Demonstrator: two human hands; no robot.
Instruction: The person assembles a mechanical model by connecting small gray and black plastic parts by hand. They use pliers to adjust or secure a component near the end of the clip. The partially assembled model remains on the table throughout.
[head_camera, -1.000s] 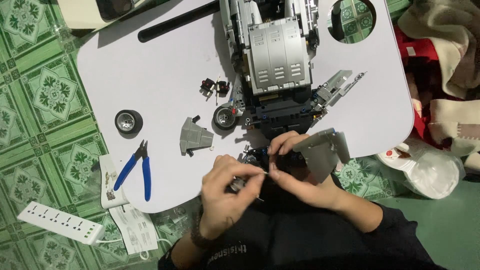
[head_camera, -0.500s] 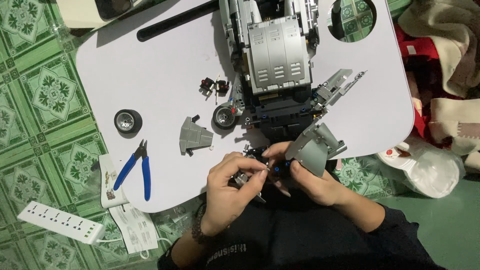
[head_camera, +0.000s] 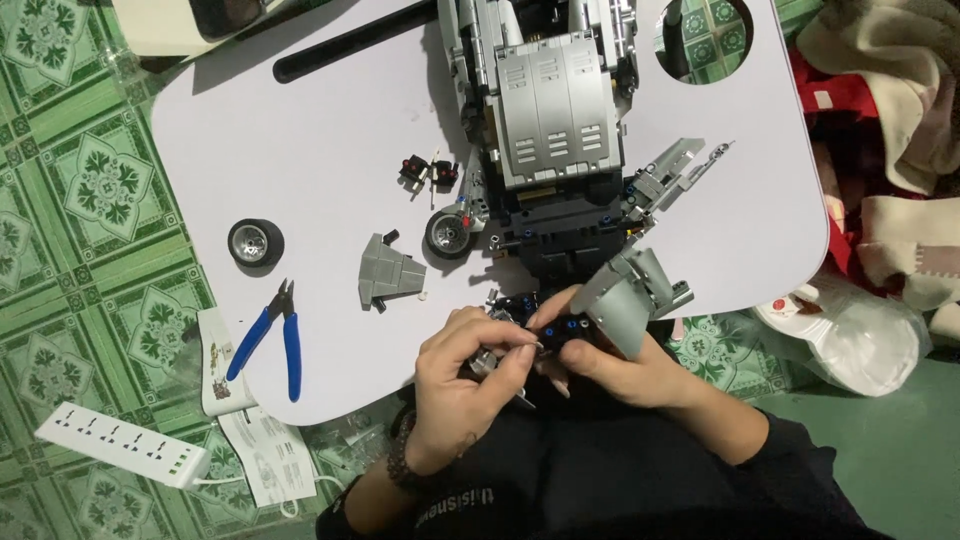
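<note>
Grey-black brick assembly (head_camera: 600, 305) pinched between both hands (head_camera: 470, 375) (head_camera: 610, 360), fingers curled.

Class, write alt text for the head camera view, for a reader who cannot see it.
Two bare hands, left hand and right hand, hold a small grey and black brick sub-assembly at the near edge of a white lap table. On it sit a large grey brick vehicle model, a loose wheel and blue-handled cutters.
</note>
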